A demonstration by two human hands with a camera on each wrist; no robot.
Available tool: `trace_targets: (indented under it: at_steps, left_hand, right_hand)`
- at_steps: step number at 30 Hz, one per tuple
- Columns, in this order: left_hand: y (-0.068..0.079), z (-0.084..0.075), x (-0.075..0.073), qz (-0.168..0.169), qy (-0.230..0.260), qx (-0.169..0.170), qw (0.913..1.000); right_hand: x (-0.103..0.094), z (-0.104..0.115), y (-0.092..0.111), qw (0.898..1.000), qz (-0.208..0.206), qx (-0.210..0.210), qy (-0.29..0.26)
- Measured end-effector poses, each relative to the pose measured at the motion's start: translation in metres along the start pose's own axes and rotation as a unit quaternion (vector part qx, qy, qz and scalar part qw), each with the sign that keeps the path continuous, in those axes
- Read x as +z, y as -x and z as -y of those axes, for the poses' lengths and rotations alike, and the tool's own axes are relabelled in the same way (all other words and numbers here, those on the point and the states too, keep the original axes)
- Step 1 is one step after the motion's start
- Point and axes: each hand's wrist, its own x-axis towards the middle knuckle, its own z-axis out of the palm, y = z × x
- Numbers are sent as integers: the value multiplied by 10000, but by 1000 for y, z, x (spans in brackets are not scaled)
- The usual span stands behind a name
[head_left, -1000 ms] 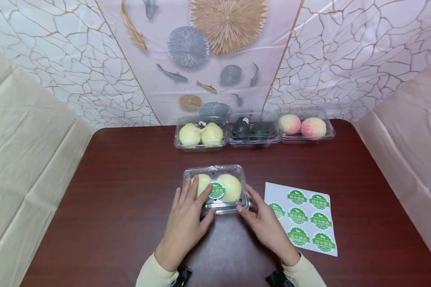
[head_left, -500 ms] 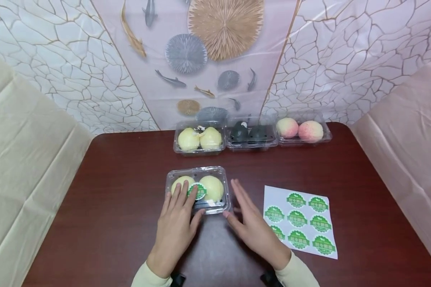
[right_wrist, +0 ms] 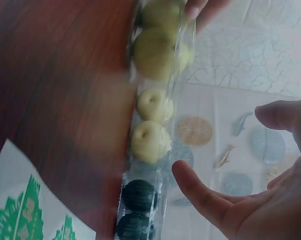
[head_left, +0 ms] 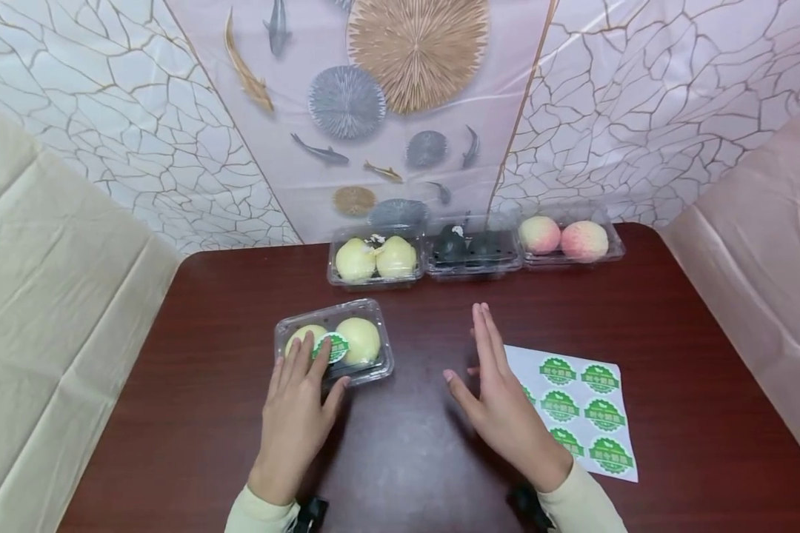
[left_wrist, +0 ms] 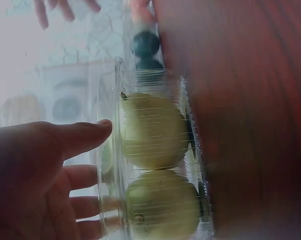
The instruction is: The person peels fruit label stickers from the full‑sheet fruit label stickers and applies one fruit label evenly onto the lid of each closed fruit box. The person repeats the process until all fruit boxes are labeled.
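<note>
A clear plastic clamshell box point(head_left: 386, 346) holds two pale yellow round fruits point(head_left: 358, 342) and sits slightly turned on the table. On its lid is a round green-and-white sticker point(head_left: 338, 348), partly covered by fingers. My left hand point(head_left: 293, 418) rests over the box's left part with fingers extended, the thumb by its front edge. In the left wrist view the thumb and fingers of that hand point(left_wrist: 30, 160) lie along the lid side. My right hand point(head_left: 510, 414) is apart from the box, fingers straight, thumb spread, holding nothing, beside a sheet of green stickers point(head_left: 581, 392).
Along the table's back edge stand a box of yellow fruits point(head_left: 375, 281), a box of dark green fruits point(head_left: 473, 270) and a box of pink peaches point(head_left: 616, 248). Patterned cloth point(head_left: 207, 148) hangs behind them. Beige cloth panels point(head_left: 53, 311) flank the dark red table point(head_left: 413, 459).
The box with its sticker has slid left under my left hand and turned a little. My right hand has come off the box's right side and moved away to the right.
</note>
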Motion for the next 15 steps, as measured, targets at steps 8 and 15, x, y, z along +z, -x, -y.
trace_targets:
  at_steps: [8,15]
  left_hand:
    - [-5,31,-11,-25,51,-538,9985]
    - [-21,51,-22,-46,-64,-796,9968]
  right_hand:
    - [1,-19,-9,9986,37,525,-19]
    - [-2,-27,-15,9909,-734,167,1113]
